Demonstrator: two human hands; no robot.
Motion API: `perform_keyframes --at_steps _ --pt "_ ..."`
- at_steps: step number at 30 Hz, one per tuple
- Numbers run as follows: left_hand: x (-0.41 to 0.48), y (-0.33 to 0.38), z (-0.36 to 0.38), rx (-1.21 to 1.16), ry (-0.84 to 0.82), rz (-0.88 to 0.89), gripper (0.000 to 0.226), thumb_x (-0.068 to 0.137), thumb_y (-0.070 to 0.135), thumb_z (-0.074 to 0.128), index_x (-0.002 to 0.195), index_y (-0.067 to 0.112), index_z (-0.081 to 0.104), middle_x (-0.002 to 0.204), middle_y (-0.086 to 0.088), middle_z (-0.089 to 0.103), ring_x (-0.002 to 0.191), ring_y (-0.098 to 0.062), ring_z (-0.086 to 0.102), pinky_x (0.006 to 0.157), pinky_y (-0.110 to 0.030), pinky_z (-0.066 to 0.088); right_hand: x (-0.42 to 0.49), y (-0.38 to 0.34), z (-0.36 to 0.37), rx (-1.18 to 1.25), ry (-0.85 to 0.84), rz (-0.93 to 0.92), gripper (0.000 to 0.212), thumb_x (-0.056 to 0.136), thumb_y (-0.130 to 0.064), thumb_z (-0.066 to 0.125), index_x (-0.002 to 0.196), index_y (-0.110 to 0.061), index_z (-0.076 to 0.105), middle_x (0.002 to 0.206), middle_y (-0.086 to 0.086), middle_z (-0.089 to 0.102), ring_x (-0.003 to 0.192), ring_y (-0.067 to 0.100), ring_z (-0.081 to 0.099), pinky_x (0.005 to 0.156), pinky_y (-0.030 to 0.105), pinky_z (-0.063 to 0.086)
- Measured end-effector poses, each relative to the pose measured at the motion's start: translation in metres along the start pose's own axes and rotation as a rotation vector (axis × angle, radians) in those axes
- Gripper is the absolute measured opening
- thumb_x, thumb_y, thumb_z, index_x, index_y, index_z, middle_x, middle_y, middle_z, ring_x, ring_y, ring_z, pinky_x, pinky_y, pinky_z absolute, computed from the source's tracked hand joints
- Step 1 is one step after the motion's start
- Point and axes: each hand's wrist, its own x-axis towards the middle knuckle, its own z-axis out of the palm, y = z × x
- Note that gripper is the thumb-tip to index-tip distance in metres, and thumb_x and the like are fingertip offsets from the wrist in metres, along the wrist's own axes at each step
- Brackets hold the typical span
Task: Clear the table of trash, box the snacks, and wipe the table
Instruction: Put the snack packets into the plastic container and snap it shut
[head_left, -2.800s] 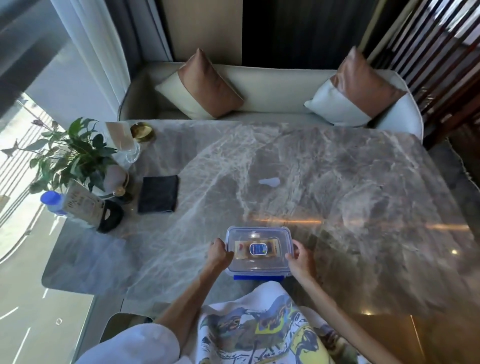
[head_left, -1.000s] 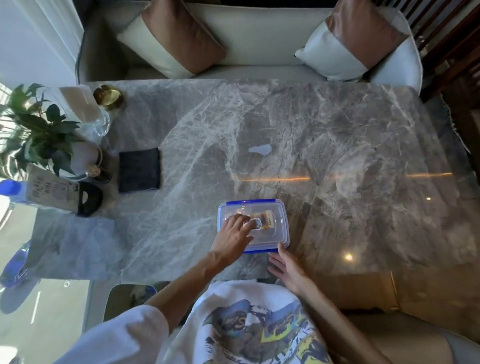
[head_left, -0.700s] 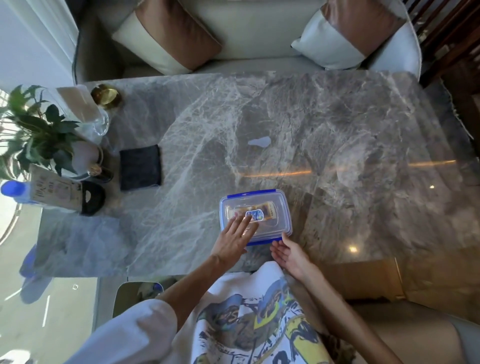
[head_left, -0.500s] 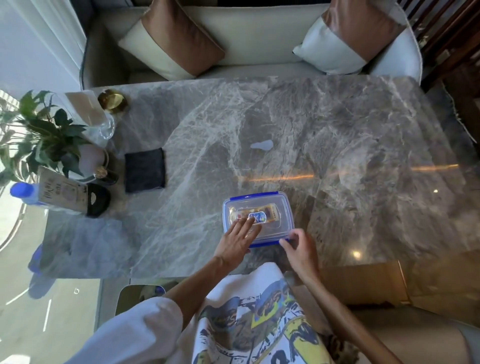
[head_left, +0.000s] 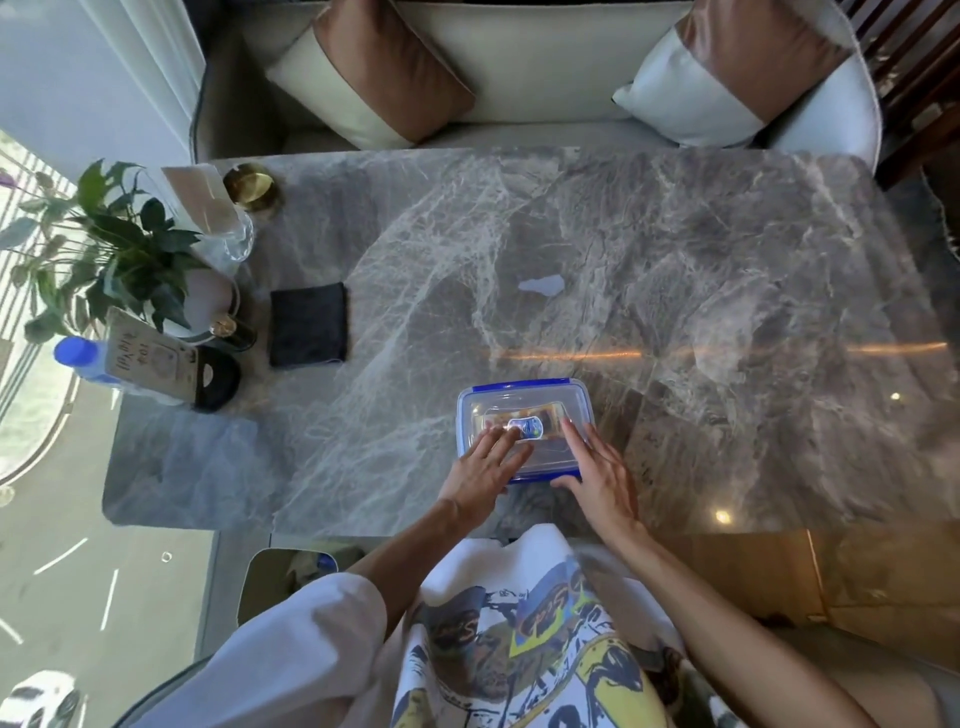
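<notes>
A clear plastic box with a blue-rimmed lid (head_left: 524, 400) sits near the front edge of the grey marble table (head_left: 727, 312). A yellow snack packet (head_left: 540, 422) shows through the lid. My left hand (head_left: 480, 475) lies flat on the lid's left half, fingers spread. My right hand (head_left: 597, 480) rests flat on the lid's right side, fingers stretched over it. Neither hand grips anything. A dark folded cloth (head_left: 308, 325) lies at the left of the table. A small pale smear (head_left: 543, 285) marks the table's middle.
At the table's left edge stand a potted plant (head_left: 114, 244), a glass (head_left: 228, 228), a gold dish (head_left: 251, 186), a blue-capped bottle (head_left: 83, 358) and a card stand (head_left: 150, 358). A cream sofa with two cushions (head_left: 384, 78) runs behind the table.
My right hand has come up from the box's front corner onto the lid beside my left hand. The box has stayed in place near the table's front edge.
</notes>
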Motion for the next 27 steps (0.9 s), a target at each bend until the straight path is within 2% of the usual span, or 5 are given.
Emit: perform_keyframes --at_steps 8,13,17,22,27 --pt "0.000 0.007 -0.002 0.021 0.013 -0.037 0.082 0.095 0.012 0.053 0.155 0.025 -0.001 0.165 -0.007 -0.003 0.152 -0.030 0.000 0.123 -0.040 0.011 0.010 -0.006 -0.012 -0.187 -0.067 -0.084 0.098 0.049 -0.037 0.093 0.136 -0.012 0.056 0.127 0.020 0.065 0.121 0.030 0.062 0.094 0.033 0.054" --pt "-0.004 0.001 -0.016 -0.039 -0.028 0.009 0.093 0.087 -0.007 0.055 0.155 0.026 0.001 0.165 -0.003 -0.003 0.153 -0.028 -0.003 0.123 -0.040 0.020 0.010 0.007 -0.006 -0.343 -0.289 -0.190 0.086 0.091 -0.052 0.054 0.156 -0.023 0.005 0.164 0.004 0.017 0.150 0.029 0.021 0.114 0.037 0.031" --pt "-0.003 -0.001 -0.021 -0.099 -0.009 -0.014 0.088 0.088 -0.007 0.051 0.155 0.032 0.008 0.165 0.005 -0.001 0.153 -0.021 0.000 0.104 -0.032 0.045 0.010 0.003 -0.018 -0.504 -0.219 -0.292 0.090 0.067 -0.068 0.071 0.143 -0.027 0.047 0.142 -0.002 0.057 0.125 0.020 0.060 0.086 0.025 0.054" --pt "0.002 0.016 -0.035 -0.194 0.286 -0.015 0.053 0.086 0.008 0.063 0.138 0.011 0.053 0.148 -0.010 0.048 0.141 -0.028 0.040 0.117 -0.044 0.035 0.019 0.015 -0.025 0.095 -0.241 -0.164 0.067 0.096 -0.033 0.056 0.154 -0.018 0.025 0.158 0.005 0.035 0.140 0.026 0.042 0.110 0.034 0.040" --pt "0.002 0.015 -0.032 -0.739 0.501 -0.794 0.058 0.094 0.015 0.057 0.145 -0.002 0.037 0.149 -0.020 0.042 0.140 -0.035 0.036 0.119 -0.044 0.027 0.027 0.035 -0.039 0.524 -0.275 0.316 0.064 0.098 -0.041 0.050 0.154 -0.021 0.024 0.160 0.003 0.029 0.146 0.023 0.032 0.117 0.040 0.031"
